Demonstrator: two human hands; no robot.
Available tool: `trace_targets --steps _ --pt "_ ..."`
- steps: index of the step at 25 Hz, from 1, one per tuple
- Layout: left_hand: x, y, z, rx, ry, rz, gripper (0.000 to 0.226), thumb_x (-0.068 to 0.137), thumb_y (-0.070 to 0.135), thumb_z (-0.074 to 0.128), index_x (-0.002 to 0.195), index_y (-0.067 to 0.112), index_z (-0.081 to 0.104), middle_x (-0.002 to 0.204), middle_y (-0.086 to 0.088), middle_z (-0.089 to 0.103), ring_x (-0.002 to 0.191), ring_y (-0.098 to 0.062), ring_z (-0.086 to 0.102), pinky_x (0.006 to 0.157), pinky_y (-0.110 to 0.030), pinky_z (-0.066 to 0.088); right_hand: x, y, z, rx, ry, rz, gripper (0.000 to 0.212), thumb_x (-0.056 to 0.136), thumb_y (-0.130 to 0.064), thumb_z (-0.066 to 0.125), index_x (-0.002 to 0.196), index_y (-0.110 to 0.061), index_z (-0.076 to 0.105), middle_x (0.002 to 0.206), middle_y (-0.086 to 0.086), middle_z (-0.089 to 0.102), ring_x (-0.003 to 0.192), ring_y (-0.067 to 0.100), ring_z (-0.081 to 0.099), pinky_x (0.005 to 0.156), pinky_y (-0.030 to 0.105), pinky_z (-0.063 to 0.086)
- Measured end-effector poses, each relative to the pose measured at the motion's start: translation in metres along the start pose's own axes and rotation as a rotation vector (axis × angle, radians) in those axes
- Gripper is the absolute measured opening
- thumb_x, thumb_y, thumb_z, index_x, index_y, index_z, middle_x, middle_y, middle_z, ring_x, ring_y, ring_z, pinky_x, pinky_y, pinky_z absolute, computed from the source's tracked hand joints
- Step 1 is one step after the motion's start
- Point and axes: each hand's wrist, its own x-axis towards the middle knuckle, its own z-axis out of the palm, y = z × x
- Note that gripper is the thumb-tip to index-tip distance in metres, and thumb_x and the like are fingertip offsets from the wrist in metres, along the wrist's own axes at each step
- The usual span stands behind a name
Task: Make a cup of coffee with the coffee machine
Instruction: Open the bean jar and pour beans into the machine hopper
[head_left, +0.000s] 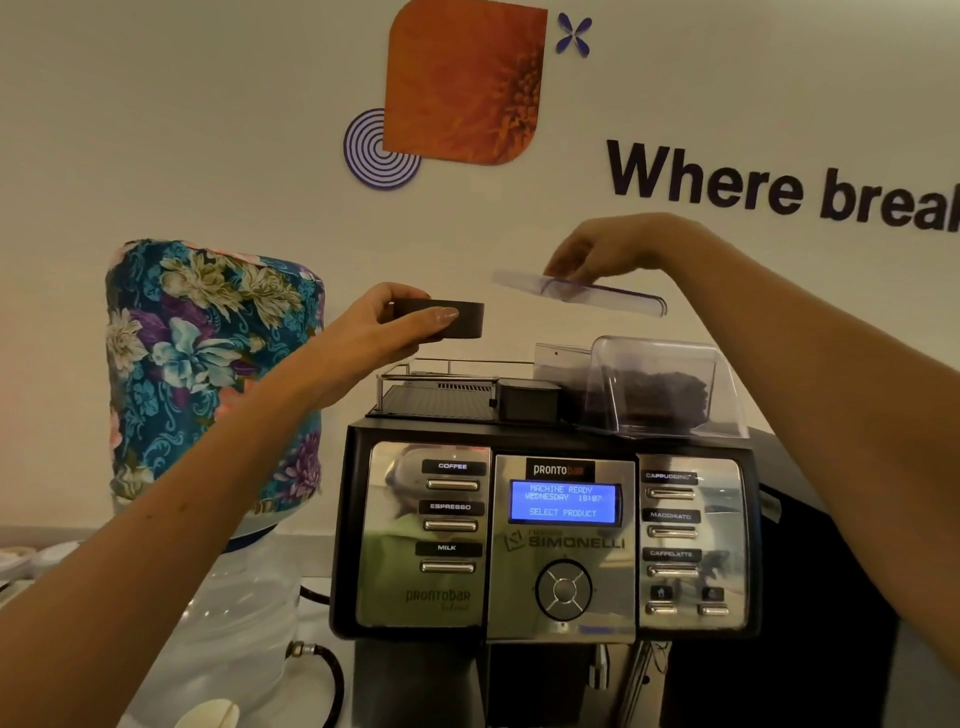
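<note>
Clear lid (582, 293) being pinched by right hand (613, 249), raised at 12 o'clock over bean hopper (660, 387), exposing beans; left hand (384, 332) gripping black cap (447, 319), keeping it off machine (550, 540).

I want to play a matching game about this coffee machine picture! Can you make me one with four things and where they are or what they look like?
Things:
1. black lid
2. clear lid
3. coffee beans
4. screen

Descriptions:
A. glowing blue, says MACHINE READY
B. held up in the right hand
C. inside the clear hopper on top of the coffee machine
D. pinched in the left hand

Right pairs: 1-D, 2-B, 3-C, 4-A
</note>
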Motion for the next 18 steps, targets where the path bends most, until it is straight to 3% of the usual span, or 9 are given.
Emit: trace_targets --steps 8,15,18 --pt "-0.019 -0.01 -0.045 0.044 0.066 -0.02 0.094 0.046 0.065 0.079 0.124 0.02 0.05 0.118 -0.005 0.055 0.109 -0.016 0.058 0.094 -0.031 0.049 0.038 -0.077 0.034 -0.095 -0.059 -0.105 0.032 0.092 -0.007 0.055 0.123 -0.01 0.062 0.125 0.006 0.061 0.115 0.023 0.055 0.106 0.043 0.04" --pt "-0.021 -0.019 -0.048 0.039 0.051 -0.01 0.078 0.06 0.054 0.075 0.125 0.02 0.049 0.116 -0.004 0.055 0.11 -0.019 0.057 0.095 -0.034 0.049 0.05 -0.095 0.08 -0.158 -0.197 -0.121 0.032 0.091 -0.006 0.054 0.122 -0.008 0.061 0.122 0.007 0.062 0.112 0.022 0.056 0.101 0.039 0.044" --pt "-0.019 -0.022 -0.048 0.047 0.051 -0.016 0.084 0.055 0.06 0.075 0.125 0.022 0.049 0.118 -0.005 0.055 0.11 -0.019 0.058 0.095 -0.036 0.049 0.05 -0.097 0.086 -0.126 -0.214 -0.111 0.032 0.092 -0.006 0.054 0.123 -0.009 0.06 0.123 0.007 0.06 0.106 0.019 0.054 0.097 0.036 0.046"
